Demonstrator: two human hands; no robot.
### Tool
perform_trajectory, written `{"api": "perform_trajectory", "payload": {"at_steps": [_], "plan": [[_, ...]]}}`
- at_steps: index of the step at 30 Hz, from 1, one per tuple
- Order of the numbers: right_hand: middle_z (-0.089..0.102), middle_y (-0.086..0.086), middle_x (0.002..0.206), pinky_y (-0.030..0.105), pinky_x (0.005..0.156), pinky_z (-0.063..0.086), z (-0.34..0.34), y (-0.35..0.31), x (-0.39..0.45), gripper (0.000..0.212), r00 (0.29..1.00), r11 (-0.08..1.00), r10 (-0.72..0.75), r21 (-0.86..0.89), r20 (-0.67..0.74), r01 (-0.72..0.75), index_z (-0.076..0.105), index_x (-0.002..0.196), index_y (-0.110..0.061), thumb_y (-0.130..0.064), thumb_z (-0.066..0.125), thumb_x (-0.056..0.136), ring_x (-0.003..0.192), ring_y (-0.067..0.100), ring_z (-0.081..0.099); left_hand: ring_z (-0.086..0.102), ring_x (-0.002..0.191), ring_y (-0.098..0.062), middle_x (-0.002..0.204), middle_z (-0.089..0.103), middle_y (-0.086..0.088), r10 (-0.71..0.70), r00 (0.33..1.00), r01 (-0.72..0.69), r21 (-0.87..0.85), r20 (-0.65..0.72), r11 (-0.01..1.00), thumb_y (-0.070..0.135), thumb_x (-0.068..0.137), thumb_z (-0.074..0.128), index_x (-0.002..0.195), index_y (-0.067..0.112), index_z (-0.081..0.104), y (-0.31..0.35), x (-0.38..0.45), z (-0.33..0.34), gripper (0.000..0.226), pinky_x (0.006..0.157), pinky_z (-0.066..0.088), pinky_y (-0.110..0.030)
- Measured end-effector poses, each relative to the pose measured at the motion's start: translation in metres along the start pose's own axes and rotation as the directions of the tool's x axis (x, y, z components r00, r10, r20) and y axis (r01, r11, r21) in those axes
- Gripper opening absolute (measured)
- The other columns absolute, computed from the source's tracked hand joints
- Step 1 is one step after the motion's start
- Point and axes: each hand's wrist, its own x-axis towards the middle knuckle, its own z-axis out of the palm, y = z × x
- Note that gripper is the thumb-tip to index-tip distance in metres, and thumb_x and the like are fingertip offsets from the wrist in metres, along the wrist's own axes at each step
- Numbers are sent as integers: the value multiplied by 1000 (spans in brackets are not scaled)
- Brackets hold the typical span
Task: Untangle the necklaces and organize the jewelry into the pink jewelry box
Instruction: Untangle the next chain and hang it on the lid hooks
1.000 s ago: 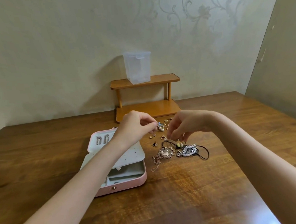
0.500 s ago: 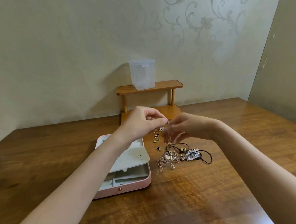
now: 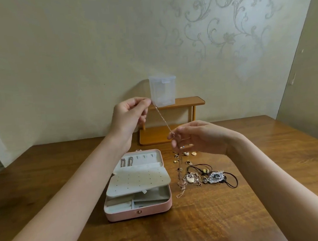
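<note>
Two bare hands stretch one thin gold chain (image 3: 162, 120) above a wooden surface (image 3: 215, 218). At 11 o'clock the left hand (image 3: 129, 115) pinches the chain's upper end between thumb and forefinger, its other fingers curled. At 1 o'clock the right hand (image 3: 197, 136) pinches the chain lower down at its fingertips, and from there the chain hangs to a tangle of necklaces (image 3: 190, 180) lying on the surface at 3 o'clock from the box. One pink jewelry box (image 3: 139, 212) sits open at centre, just beside the tangle; a white perforated panel (image 3: 139, 180) lies tilted across it, compartments show beneath, and two silver earrings (image 3: 126, 161) hang in the lid. Right of the tangle rest one silver feather pendant (image 3: 215, 177) and one black cord (image 3: 231, 183) looped around it. Several small gold pieces (image 3: 186, 156) are scattered between the right hand and the tangle; their number cannot be told. At 12 o'clock one two-tier wooden shelf (image 3: 186, 102) stands against the wall, carrying one clear plastic container (image 3: 163, 90). Bare wood extends from the box to the near edge, and to the left and right edges of the surface.
</note>
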Motion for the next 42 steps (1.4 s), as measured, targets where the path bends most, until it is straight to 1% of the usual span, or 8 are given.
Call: {"api": "perform_trajectory", "payload": {"at_steps": [6, 9, 14, 18, 21, 26, 30, 42], "plan": [[67, 10, 92, 33, 80, 52, 0, 4, 3, 19, 999, 999, -29, 28, 41, 28, 63, 104, -5, -10, 50, 92, 88, 21, 65, 50, 55, -1, 55, 55, 13, -28, 996, 11, -200, -84, 980, 14, 90, 60, 84, 15, 68, 1, 4, -3, 10, 60, 46, -14], [67, 10, 86, 30, 77, 53, 1, 5, 5, 17, 997, 995, -78, 64, 23, 76, 66, 96, -6, -9, 58, 82, 82, 19, 65, 54, 64, -3, 66, 58, 8, -60, 994, 39, -230, -87, 972, 15, 90, 61, 85, 16, 68, -2, 4, -4, 9, 60, 49, -15], [65, 7, 73, 25, 67, 54, -1, 8, 7, 9, 992, 985, -108, 130, -67, 116, 67, 82, -5, -12, 64, 77, 67, 15, 62, 57, 73, -10, 74, 61, 1, -115, 993, 115, 38, 1, 993, 16, 91, 59, 84, 19, 69, -21, -7, -8, 13, 69, 51, -22], [64, 6, 72, 28, 69, 53, 1, 10, 12, 10, 993, 990, -75, 111, -87, 84, 69, 81, -7, -15, 66, 76, 65, 14, 61, 63, 90, -19, 92, 66, -2, -231, 965, 175, 343, 127, 923, 17, 90, 60, 90, 21, 69, -40, -20, -17, 10, 80, 53, -30], [64, 6, 73, 26, 64, 53, 8, 9, 19, 9, 995, 995, -57, 81, -87, 64, 68, 81, -7, -14, 66, 77, 66, 14, 61, 61, 95, -15, 94, 66, 5, -174, 973, 95, 426, 151, 900, 22, 89, 63, 89, 26, 69, -44, -27, -23, 8, 87, 50, -33], [70, 6, 79, 27, 69, 57, 21, 4, 29, 7, 994, 999, -13, -48, -105, 8, 67, 85, -4, -8, 62, 84, 76, 16, 66, 64, 81, -3, 85, 71, 7, -121, 968, 34, 361, 220, 932, 25, 84, 68, 88, 22, 74, -39, -28, -20, 8, 71, 53, -15], [70, 5, 78, 25, 71, 58, 27, 1, 33, 5, 977, 950, -6, -307, -211, -61, 69, 85, -5, -7, 65, 84, 72, 14, 67, 61, 67, 1, 74, 70, 8, -40, 981, -60, 494, 190, 867, 20, 81, 72, 81, 19, 75, -45, -24, -17, 4, 62, 49, -11], [66, 10, 71, 20, 62, 56, 27, -4, 24, 3, 939, 867, -126, -495, -319, -52, 71, 84, -6, -8, 68, 83, 60, 13, 62, 65, 67, -11, 75, 67, 0, 167, 947, -305, 616, 273, 726, 12, 84, 68, 78, 17, 62, -48, -24, 1, 10, 63, 48, -12]]}}
